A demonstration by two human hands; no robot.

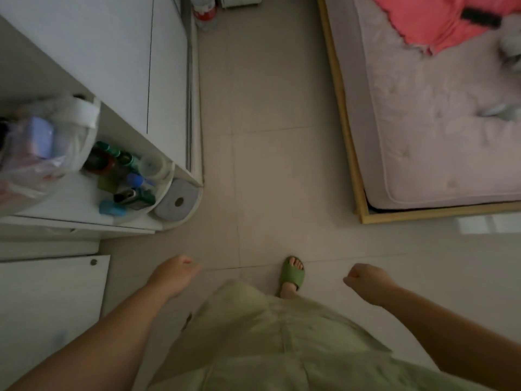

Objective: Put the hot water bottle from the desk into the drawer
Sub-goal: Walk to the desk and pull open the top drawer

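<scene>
A pink mattress (439, 131) with a coral blanket (439, 21) lies right; a paper roll (177, 203) sits left.

The room is dim and flat-lit, with a pale glare patch on the floor (490, 224) at right; edges bow outward and detail is soft, blurry.

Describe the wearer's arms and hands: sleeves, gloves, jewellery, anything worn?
Both forearms are bare, with no sleeves reaching into view. The left hand and right hand wear no gloves; no rings, watch or bracelets are visible, though the frame is dim and slightly blurred. No markings show.
</scene>
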